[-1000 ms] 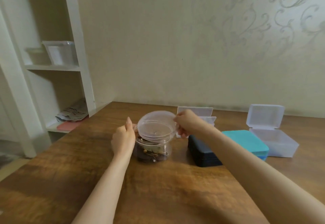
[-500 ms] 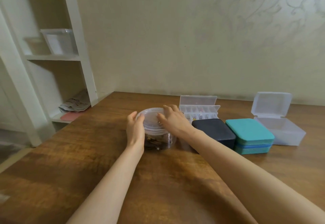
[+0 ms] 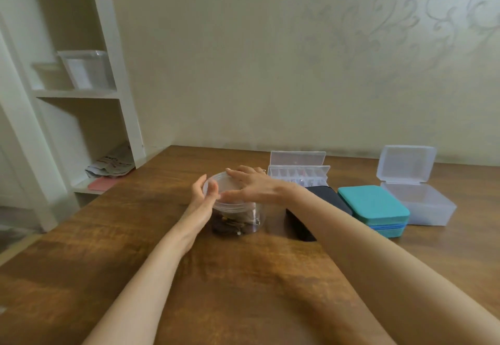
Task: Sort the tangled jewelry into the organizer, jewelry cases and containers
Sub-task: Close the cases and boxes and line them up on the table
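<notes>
Clear plastic, the round jar (image 3: 234,216) sits mid-table with dark tangled jewelry (image 3: 230,225) inside, so sorting looks barely begun. The left hand (image 3: 201,195) curls around its left side while the right hand (image 3: 251,185) lies flat, fingers spread, on the lid (image 3: 216,185). Right of the jar wait the open compartment organizer (image 3: 299,172), black case (image 3: 324,195), teal case (image 3: 374,208) and open clear box (image 3: 416,198).
</notes>
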{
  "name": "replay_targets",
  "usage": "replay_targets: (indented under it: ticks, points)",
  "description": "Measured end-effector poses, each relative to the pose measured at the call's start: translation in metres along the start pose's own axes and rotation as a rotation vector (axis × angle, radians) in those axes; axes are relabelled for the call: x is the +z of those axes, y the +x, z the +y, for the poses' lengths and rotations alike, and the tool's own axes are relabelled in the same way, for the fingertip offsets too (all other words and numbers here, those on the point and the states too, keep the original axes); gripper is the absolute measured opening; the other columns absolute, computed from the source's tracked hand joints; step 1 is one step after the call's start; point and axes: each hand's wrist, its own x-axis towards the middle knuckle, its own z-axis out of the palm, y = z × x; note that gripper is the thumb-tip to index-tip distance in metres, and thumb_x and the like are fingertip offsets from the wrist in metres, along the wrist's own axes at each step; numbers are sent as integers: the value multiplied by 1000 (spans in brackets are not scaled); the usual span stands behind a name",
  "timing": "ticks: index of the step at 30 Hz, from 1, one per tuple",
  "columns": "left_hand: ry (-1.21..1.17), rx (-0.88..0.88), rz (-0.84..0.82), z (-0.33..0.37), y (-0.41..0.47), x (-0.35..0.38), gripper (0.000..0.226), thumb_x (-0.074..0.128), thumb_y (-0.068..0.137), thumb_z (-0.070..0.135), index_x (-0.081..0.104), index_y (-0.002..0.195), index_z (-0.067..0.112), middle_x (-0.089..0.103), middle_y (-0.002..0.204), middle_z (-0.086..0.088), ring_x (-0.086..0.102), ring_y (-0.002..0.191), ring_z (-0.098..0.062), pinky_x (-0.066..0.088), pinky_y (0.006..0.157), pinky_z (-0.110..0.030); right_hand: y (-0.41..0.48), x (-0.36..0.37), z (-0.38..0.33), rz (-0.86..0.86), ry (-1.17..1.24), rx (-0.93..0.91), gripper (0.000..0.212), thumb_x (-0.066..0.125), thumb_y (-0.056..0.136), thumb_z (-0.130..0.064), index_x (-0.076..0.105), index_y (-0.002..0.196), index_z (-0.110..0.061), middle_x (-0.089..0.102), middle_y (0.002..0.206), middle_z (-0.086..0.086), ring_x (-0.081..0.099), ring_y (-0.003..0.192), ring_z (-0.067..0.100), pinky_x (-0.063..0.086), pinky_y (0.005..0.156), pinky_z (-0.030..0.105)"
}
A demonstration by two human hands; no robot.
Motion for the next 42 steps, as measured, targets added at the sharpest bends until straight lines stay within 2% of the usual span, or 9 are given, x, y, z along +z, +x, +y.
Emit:
replay_targets:
  ticks: [3,6,14,22,26,29,32,36,42]
  points:
    - [150,42,-240,-4,-10,-9,146,78,43,63,-23,144,31,9,153,6,17,140,-19,19,113,-38,-2,-17,3,-163,-8,3,91,58,82,-59,4,151,-33,-4,160,-4,-9,145,30,3,113,59]
    - [173,84,-92,-15,-4,-1,141,87,56,29,-23,144,28,14,154,-2,24,138,-22,25,110,-37,-2,-14,-1,-122,-40,10,99,63,76,-62,6,151,-32,3,158,-1,-3,144,31,10,113,57]
    - [283,243,21,-18,8,10,98,88,58,25,34,139,21,50,120,17,51,107,6,43,87,-8,-1,46,-32,440,-111,303,96,40,69,-83,35,141,-20,30,138,23,26,130,43,33,96,54]
    - [286,80,25,-8,-11,1,127,82,60,43,-9,147,26,18,151,3,25,136,-16,25,110,-36,-33,11,13,288,122,15,81,50,84,-65,24,149,-25,15,158,7,8,145,29,13,116,51]
    - [342,858,438,12,-32,27,65,60,87,37,28,140,17,31,146,-1,33,135,-15,29,111,-29,-75,-21,75,274,33,-46,81,69,74,-58,34,143,-33,30,152,-5,18,142,18,23,115,48]
    - [369,1127,255,23,-43,75,31,49,87,16,52,117,7,55,116,-2,52,109,-10,44,95,-26,-87,-35,113,34,-218,45,107,76,59,-64,22,146,-35,28,151,-4,18,140,21,18,117,45]
    - [478,1006,39,23,-34,119,33,45,93,29,49,122,13,53,122,1,47,115,-5,35,100,-12,-85,-29,127,11,-385,18,113,77,58,-64,16,148,-30,29,149,0,19,138,24,8,118,43]
    - [295,587,157,32,-10,143,43,35,95,46,47,126,17,50,130,2,44,114,-2,28,84,4,-89,-25,123,59,-383,-62,108,75,61,-64,17,146,-32,36,134,1,29,126,22,22,114,39]
    - [-194,322,-104,41,-12,130,47,32,98,44,70,98,16,70,102,3,62,100,-7,45,85,-19,-131,-28,122,108,-106,-188,101,80,62,-56,20,142,-43,31,132,-11,34,121,7,37,104,27]
